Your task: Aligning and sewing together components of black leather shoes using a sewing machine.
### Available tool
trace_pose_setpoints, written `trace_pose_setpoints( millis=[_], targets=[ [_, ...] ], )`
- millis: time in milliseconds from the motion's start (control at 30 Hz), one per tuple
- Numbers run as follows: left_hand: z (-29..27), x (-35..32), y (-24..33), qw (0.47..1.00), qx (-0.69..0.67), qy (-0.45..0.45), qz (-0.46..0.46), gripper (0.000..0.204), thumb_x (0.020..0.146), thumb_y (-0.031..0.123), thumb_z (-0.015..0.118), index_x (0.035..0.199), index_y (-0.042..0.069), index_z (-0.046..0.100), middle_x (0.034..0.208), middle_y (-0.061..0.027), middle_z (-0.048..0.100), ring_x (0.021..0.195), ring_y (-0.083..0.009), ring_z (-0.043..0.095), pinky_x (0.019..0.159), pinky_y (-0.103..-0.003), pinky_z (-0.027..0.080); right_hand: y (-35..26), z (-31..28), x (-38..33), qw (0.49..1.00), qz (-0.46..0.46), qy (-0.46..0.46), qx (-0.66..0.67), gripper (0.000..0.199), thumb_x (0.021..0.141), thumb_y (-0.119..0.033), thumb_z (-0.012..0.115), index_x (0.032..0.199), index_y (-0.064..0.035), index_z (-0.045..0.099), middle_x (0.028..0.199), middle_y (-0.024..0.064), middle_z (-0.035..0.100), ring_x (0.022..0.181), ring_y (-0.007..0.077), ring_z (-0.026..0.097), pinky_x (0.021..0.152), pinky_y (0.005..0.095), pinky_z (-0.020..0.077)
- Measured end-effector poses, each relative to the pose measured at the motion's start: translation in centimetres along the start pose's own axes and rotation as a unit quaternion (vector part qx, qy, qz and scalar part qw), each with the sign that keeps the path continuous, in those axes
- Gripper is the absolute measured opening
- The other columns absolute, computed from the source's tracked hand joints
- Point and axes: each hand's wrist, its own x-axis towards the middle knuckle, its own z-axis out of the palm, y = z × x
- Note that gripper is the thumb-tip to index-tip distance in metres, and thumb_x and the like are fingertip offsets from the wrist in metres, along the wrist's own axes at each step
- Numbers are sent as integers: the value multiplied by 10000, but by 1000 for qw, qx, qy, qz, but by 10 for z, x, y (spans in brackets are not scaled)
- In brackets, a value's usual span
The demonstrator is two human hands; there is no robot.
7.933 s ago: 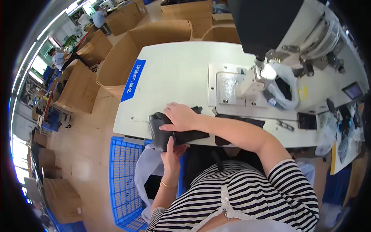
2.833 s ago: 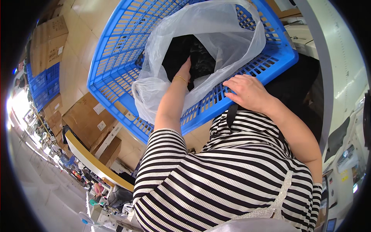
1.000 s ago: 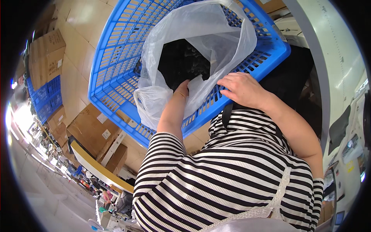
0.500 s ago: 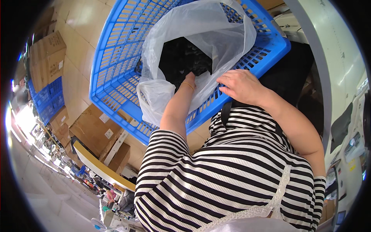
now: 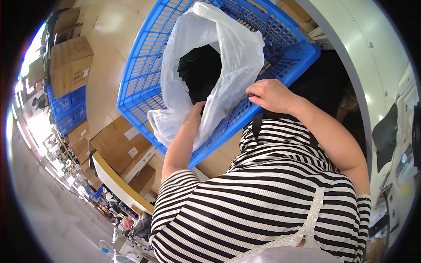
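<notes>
Plastic bag [image 5: 239, 52]: translucent, mouth gaping, sitting inside the blue basket [image 5: 302, 61].
Left hand [image 5: 196, 110]: in the bag's mouth, fingers hidden; cannot tell whether they grasp anything.
Black material [image 5: 201, 70]: bunched inside the bag, just beyond the left hand.
Right hand [image 5: 271, 94]: at the basket's near rim, fingers bent; cannot tell whether they grip it.
White table [image 5: 368, 65]: far right, dark flat piece [image 5: 386, 140] lying on it.

left hand [image 5: 197, 110] with fingertips hidden inside cloudy plastic bag [image 5: 239, 55], dark contents [image 5: 199, 72] beyond them too dim to identify, blue basket [image 5: 308, 53] farther out cut by top edge
</notes>
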Motion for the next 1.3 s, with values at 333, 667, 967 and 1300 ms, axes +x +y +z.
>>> trace_pose_setpoints(
  millis=[333, 667, 967, 1300],
  targets=[
    [6, -177, 105, 961, -107, 92, 238, 381, 680, 12, 760, 1026, -57, 618, 945, -129, 668, 831, -225, 659, 762, -322, 540, -14, -14, -10, 988, -10, 9, 155, 335, 853, -315, 644, 1008, -18, 650, 928, 142, 684, 830, 263, 664, 719, 356, 516],
    [140, -352, 240, 629, 281, 272, 672, 499, 596, 74, 801, 1032, -56, 598, 923, -140, 675, 831, -248, 659, 799, -317, 519, -141, -138, -108, 669, 22, 59, 741, 800, 919, -657, 272, 1343, 18, 349, 1206, 301, 547, 1081, 406, 583, 813, 438, 535],
    [290, -325, 347, -82, 430, 81, 895, 235, 745, 28, 577, 974, -23, 590, 1159, -194, 610, 1073, -311, 607, 893, -362, 511, -99, -221, -189, 631, -106, 300, 708, 825, 889, -701, 316, 1368, -34, 399, 1372, 134, 464, 1271, 272, 440, 1071, 455, 324],
    [317, -278, 371, -103, 467, 39, 878, 312, 789, 57, 557, 1101, 38, 560, 1306, -127, 539, 1217, -260, 512, 1048, -402, 379, -44, -253, -202, 687, 113, 716, 54, 690, 855, -476, 610, 1309, 14, 438, 1261, 189, 522, 1184, 249, 505, 990, 358, 410]
  ],
)
